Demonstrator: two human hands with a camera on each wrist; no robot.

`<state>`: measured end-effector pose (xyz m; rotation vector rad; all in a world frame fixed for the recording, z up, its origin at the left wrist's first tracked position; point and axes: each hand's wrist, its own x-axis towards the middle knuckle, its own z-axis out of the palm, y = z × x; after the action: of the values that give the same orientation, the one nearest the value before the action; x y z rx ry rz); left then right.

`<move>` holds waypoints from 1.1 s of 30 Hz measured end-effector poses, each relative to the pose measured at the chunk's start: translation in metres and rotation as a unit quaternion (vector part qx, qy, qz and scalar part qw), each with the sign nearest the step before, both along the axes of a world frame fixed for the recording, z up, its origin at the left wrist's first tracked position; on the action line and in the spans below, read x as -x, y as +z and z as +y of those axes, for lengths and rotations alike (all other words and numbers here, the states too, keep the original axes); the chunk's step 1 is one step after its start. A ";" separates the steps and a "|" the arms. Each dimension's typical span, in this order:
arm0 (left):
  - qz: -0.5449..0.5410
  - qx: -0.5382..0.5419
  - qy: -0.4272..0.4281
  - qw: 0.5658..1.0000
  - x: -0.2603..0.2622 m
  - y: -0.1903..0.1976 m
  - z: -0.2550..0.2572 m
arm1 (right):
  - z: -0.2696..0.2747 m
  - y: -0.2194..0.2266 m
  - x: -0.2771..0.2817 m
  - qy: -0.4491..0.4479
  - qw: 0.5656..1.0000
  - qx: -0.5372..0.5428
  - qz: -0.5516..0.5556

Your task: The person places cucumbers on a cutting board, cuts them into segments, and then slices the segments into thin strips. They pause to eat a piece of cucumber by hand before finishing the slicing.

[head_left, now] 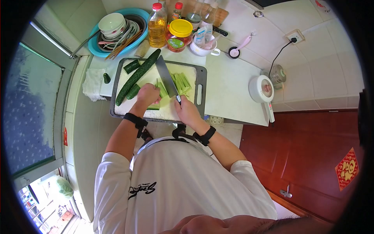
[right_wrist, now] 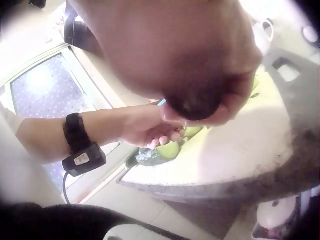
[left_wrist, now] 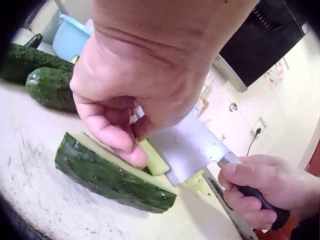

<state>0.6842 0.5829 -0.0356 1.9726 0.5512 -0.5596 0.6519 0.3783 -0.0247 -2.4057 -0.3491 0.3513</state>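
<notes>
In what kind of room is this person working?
Probably a home kitchen: a knife and cut cucumber on a cutting board, with an oil bottle behind.

White tiled wall (head_left: 307, 78), red door (head_left: 296, 156), patterned blue window (head_left: 29, 109)

The left hand (head_left: 149, 94) bends down, its fingers (left_wrist: 114, 135) curled in. The right hand (head_left: 187, 111) is curled round too.

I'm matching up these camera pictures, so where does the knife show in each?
Head: knife, above and slightly left of centre.
Left wrist: blade right of centre, handle lower right.
Right wrist: dark handle end, just above and right of centre.
Shared landmark: cutting board.
</notes>
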 end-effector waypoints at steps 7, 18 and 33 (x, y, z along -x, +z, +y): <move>-0.139 -0.217 -0.019 0.966 -0.006 -0.010 0.003 | -0.017 0.009 0.003 -0.020 0.999 -0.042 0.022; -0.203 -0.272 -0.036 0.940 -0.008 0.005 0.000 | -0.038 0.033 0.009 -0.054 0.996 -0.076 0.015; -0.033 -0.059 -0.043 0.997 -0.004 -0.008 0.001 | -0.026 0.033 0.024 0.049 0.998 0.042 0.000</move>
<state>0.6884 0.5840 -0.0437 2.1271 0.4693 -0.5228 0.6279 0.3520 0.0082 -2.4753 -0.4619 0.4168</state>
